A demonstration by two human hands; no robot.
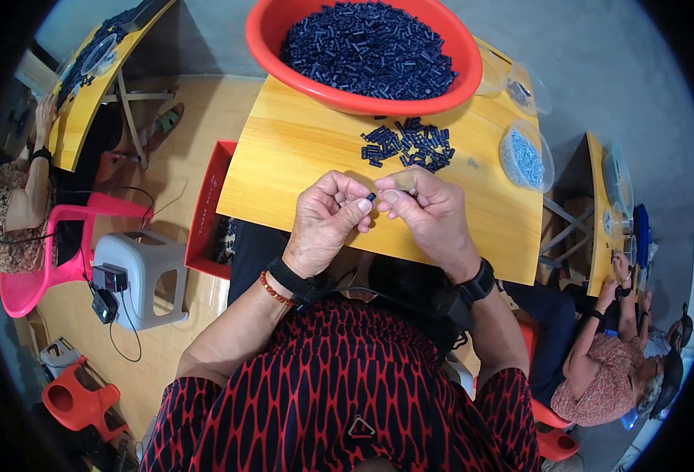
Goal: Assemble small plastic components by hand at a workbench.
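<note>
Between the thumb and fingers of my left hand (322,224) is a small black tube-shaped piece (371,197). My right hand (435,220) is closed in a pinch just beside it, fingertips almost meeting the left ones; whatever it grips is too small to make out. Both hands are above the near part of a yellow wooden table (284,149). Beyond them lies a loose pile of similar black pieces (410,145). At the table's far side a large red basin (355,101) is heaped with more of them. To the right stands a clear bowl (547,175) of small pale blue pieces (524,157).
Clear lids or tubs (529,85) are at the far right corner. A red box (205,216) on the floor touches the table's left side. Left of it are a grey stool (146,259) with chargers and a pink chair (68,267). Other people work at tables on both sides.
</note>
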